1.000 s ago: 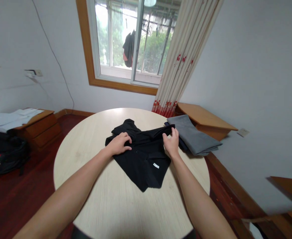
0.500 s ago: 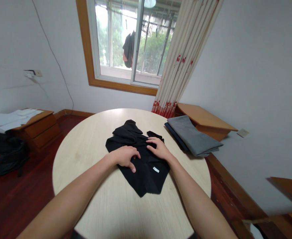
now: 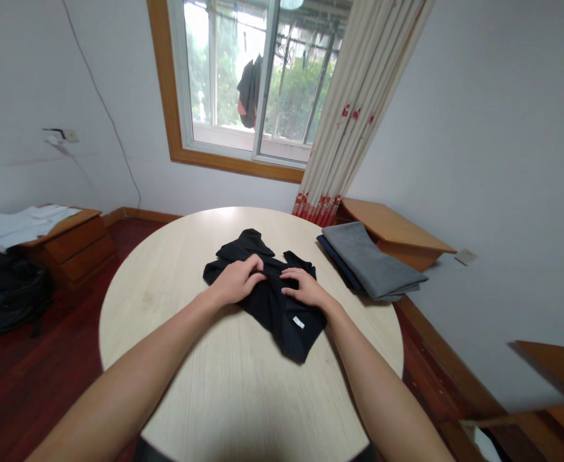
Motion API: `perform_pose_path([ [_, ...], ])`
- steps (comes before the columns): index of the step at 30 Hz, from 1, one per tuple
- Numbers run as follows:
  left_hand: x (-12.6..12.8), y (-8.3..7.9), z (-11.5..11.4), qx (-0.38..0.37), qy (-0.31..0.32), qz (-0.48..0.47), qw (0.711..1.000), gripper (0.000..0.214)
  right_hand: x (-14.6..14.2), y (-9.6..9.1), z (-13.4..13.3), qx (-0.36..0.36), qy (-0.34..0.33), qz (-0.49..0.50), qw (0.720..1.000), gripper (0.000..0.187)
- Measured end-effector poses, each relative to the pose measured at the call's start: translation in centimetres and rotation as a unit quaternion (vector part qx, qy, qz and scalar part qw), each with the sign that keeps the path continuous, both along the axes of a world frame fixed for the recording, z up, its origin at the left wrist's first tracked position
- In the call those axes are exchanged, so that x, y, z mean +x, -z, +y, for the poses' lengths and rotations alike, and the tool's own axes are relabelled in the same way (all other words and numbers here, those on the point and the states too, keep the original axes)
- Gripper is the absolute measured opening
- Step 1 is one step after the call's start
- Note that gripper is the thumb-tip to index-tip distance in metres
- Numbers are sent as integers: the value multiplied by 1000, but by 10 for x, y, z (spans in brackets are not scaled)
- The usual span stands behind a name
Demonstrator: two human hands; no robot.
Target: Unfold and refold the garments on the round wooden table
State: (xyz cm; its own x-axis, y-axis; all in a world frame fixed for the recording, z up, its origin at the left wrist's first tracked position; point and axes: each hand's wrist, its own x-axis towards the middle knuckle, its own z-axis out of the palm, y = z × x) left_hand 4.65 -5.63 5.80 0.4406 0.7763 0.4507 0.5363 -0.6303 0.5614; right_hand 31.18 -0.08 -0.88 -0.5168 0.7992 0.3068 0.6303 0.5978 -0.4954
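A black garment (image 3: 282, 314) with a small white tag lies bunched in the middle of a round pale wooden table (image 3: 185, 359). My left hand (image 3: 236, 281) is closed on a fold of the black cloth at its left side, fingers curled into it. Just to its right, my right hand (image 3: 305, 289) presses down on the garment with its fingers bent onto the cloth. The two hands sit close together, a few centimetres apart.
Folded grey cloth (image 3: 371, 264) over a dark one lies at the table's right edge. A low wooden cabinet (image 3: 70, 240) with white cloth stands at left beside a black bag (image 3: 2, 289). A window and curtain (image 3: 358, 109) are behind.
My right hand carried the garment's right flap inward and laid it down. My left hand then lifted the left part toward the middle, so the garment is narrower and its near corner has drawn in.
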Motion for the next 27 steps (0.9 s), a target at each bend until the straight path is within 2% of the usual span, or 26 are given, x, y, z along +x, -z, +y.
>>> perform_pose_path([
  [2, -2, -1, 2, 35, -60, -126, 990, 9, 0, -2, 0, -2, -4, 11, 1000, 33],
  [5, -8, -1, 10, 73, -138, -276, 948, 13, -2, -8, 0, -8, -23, 42, 999, 28],
  [8, -20, 0, 23, 94, -199, -372, 902, 16, -3, -16, -4, -27, -53, 61, 996, 25],
  [10, -31, 1, 33, 96, -227, -423, 872, 18, -4, -19, -8, -41, -47, 67, 996, 25],
  [15, -56, 3, 53, 59, -249, -572, 779, 23, -1, -19, -17, -74, 17, 65, 995, 42],
  [17, -61, 3, 57, 36, -255, -607, 752, 26, -1, -19, -19, -78, 21, 45, 996, 61],
  [19, -63, 3, 58, 12, -260, -621, 740, 27, -3, -19, -20, -67, 26, 24, 997, 79],
  [20, -64, 4, 59, 3, -260, -624, 737, 27, -5, -19, -21, -59, 32, 15, 998, 81],
  [25, -62, 5, 58, 7, -251, -635, 731, 19, -13, -22, -21, -32, 75, -26, 996, 70],
  [27, -63, 4, 56, -14, -218, -644, 733, 25, -14, -24, -21, -27, 77, -50, 995, 55],
])
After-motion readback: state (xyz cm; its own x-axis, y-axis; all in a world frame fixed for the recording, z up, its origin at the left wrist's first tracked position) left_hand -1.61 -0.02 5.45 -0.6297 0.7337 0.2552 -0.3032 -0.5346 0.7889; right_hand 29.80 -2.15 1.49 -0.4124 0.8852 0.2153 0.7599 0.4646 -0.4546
